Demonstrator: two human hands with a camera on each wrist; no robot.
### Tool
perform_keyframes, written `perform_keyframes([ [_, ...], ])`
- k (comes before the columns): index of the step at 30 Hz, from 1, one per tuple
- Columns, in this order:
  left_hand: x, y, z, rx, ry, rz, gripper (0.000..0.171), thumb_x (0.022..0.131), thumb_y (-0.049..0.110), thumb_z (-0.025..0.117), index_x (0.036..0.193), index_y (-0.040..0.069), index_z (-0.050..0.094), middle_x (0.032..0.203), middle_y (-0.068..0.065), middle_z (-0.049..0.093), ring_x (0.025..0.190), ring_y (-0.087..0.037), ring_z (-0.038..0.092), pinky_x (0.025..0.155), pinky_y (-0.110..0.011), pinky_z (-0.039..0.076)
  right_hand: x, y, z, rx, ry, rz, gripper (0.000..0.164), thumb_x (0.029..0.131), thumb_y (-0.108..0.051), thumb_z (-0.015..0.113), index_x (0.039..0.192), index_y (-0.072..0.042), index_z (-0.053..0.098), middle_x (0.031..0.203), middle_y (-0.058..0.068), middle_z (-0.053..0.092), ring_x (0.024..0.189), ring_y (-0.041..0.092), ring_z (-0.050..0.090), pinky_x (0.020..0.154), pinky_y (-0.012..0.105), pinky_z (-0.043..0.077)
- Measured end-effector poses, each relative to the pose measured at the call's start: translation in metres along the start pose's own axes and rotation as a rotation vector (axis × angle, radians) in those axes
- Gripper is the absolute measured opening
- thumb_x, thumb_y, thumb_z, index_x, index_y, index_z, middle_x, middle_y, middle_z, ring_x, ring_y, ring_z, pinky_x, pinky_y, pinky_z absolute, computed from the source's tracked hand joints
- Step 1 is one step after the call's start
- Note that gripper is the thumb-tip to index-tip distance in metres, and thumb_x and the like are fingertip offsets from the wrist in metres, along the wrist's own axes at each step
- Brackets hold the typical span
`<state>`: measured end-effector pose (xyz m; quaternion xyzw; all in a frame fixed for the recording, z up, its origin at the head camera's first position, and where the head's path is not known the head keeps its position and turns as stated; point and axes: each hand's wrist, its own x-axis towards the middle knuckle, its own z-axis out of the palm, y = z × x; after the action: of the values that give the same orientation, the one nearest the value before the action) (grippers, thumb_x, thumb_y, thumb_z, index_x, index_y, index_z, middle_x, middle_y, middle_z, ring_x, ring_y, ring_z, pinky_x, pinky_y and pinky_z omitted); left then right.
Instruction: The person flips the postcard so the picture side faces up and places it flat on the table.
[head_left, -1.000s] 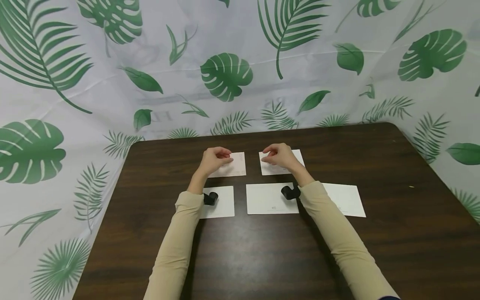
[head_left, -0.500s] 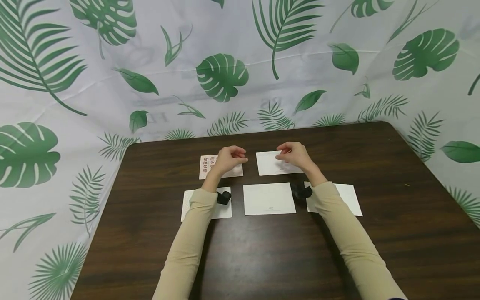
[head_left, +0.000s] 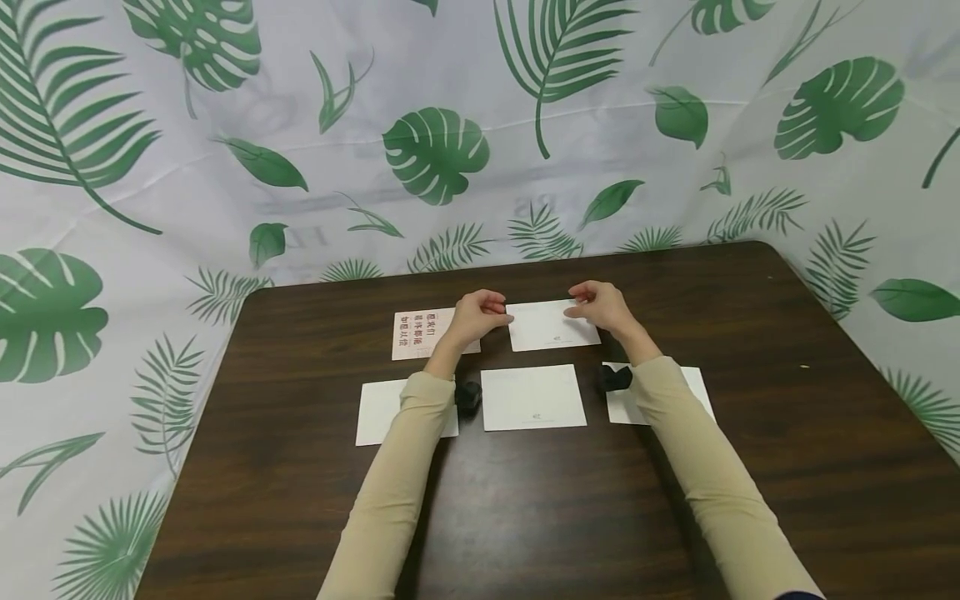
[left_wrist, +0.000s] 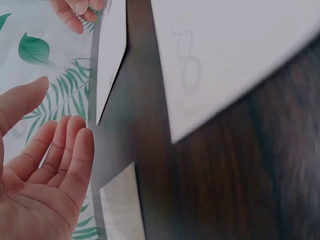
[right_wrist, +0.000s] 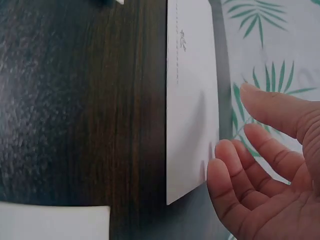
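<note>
A white card (head_left: 551,329) with a small mark near its front edge lies in the back row, flat on the dark wooden table (head_left: 525,508). My left hand (head_left: 477,315) is at its left edge, thumb and fingers apart. Over its right end is my right hand (head_left: 603,307), fingers loosely bent. In both wrist views the left hand (left_wrist: 47,185) and the right hand (right_wrist: 270,170) have nothing between thumb and fingers. The right fingertips are close to the card's edge (right_wrist: 192,125); contact cannot be made out. Left of it lies a card with reddish printed characters (head_left: 416,335), partly behind my left hand.
Three white cards form the front row: a left card (head_left: 375,412) partly under my left sleeve, a middle card (head_left: 532,398), and a right card (head_left: 697,387) partly under my right sleeve. Behind the table hangs a leaf-patterned cloth (head_left: 322,183). Black cameras (head_left: 467,398) sit at my wrists.
My left hand has moved right, off the printed card, to the left edge of the back white card. The right hand has shifted right towards that card's right end. The view has turned slightly.
</note>
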<state>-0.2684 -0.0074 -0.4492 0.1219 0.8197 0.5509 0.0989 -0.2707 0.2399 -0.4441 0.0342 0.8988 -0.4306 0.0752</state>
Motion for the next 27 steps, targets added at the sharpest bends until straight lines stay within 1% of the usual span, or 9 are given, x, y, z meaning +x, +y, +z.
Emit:
perform_keyframes([
  [4,0.004,-0.001,0.007,0.036,-0.018,-0.019,0.038,0.082,0.01,0.072,0.115,-0.004,0.059,0.099,-0.015,0.062,0.088,-0.023,0.057,0.071,-0.025,0.047,0.002,0.001,-0.001,0.029,-0.011,0.038,0.043,0.083,-0.008,0.069,0.122,0.001,0.056,0.11,0.016,0.052,0.094,0.027,0.046,0.072,0.03,0.046],
  [9,0.009,-0.001,0.014,0.097,0.004,-0.051,0.04,0.08,0.011,0.074,0.114,-0.004,0.059,0.096,-0.013,0.061,0.083,-0.019,0.054,0.069,-0.024,0.045,0.004,0.003,-0.004,0.033,0.019,0.051,0.045,0.081,-0.004,0.07,0.123,0.003,0.055,0.11,0.018,0.052,0.096,0.028,0.046,0.078,0.034,0.044],
  [12,0.011,0.0,0.017,0.1,0.014,-0.071,0.04,0.079,0.009,0.074,0.113,-0.005,0.059,0.096,-0.014,0.061,0.081,-0.019,0.052,0.069,-0.024,0.045,0.005,0.006,-0.005,0.02,0.043,0.082,0.046,0.079,-0.003,0.071,0.122,0.005,0.055,0.107,0.017,0.051,0.096,0.029,0.044,0.083,0.037,0.042],
  [14,0.011,0.001,0.017,0.094,0.017,-0.086,0.041,0.079,0.008,0.074,0.114,-0.005,0.059,0.095,-0.014,0.061,0.079,-0.018,0.052,0.069,-0.024,0.045,0.006,0.009,-0.006,0.006,0.043,0.103,0.047,0.079,-0.002,0.071,0.122,0.005,0.055,0.106,0.016,0.05,0.095,0.028,0.044,0.083,0.037,0.041],
  [18,0.011,0.0,0.018,0.093,0.03,-0.108,0.043,0.078,0.006,0.074,0.116,-0.005,0.059,0.088,-0.01,0.059,0.074,-0.014,0.05,0.064,-0.021,0.042,0.007,0.015,-0.007,-0.021,0.03,0.127,0.047,0.078,-0.001,0.072,0.121,0.004,0.055,0.1,0.014,0.047,0.09,0.026,0.043,0.077,0.033,0.041],
  [20,0.013,-0.001,0.019,0.114,0.038,-0.113,0.043,0.077,0.005,0.075,0.116,-0.005,0.06,0.085,-0.008,0.059,0.072,-0.014,0.05,0.063,-0.021,0.042,0.007,0.017,-0.007,-0.034,0.025,0.126,0.045,0.077,-0.001,0.073,0.119,0.004,0.056,0.096,0.012,0.046,0.087,0.025,0.042,0.073,0.031,0.039],
  [23,0.019,-0.004,0.021,0.16,0.033,-0.13,0.044,0.076,0.005,0.076,0.116,-0.004,0.061,0.084,-0.01,0.061,0.074,-0.018,0.054,0.069,-0.025,0.046,0.008,0.017,-0.008,-0.052,0.023,0.119,0.042,0.076,-0.001,0.074,0.115,0.004,0.058,0.09,0.011,0.045,0.083,0.024,0.042,0.069,0.03,0.038],
  [26,0.027,-0.012,0.023,0.251,0.039,-0.113,0.043,0.073,0.008,0.078,0.111,-0.002,0.063,0.082,-0.01,0.063,0.076,-0.022,0.057,0.074,-0.031,0.049,0.009,0.014,-0.01,-0.082,0.017,0.107,0.04,0.076,-0.002,0.074,0.112,0.004,0.059,0.085,0.011,0.045,0.078,0.024,0.043,0.067,0.03,0.038],
  [27,0.036,-0.025,0.025,0.261,0.047,-0.069,0.041,0.071,0.013,0.08,0.107,0.0,0.064,0.078,-0.007,0.062,0.072,-0.02,0.057,0.071,-0.03,0.049,0.01,0.013,-0.01,-0.098,0.017,0.103,0.039,0.075,-0.002,0.075,0.111,0.004,0.06,0.083,0.01,0.045,0.076,0.023,0.043,0.066,0.029,0.038],
])
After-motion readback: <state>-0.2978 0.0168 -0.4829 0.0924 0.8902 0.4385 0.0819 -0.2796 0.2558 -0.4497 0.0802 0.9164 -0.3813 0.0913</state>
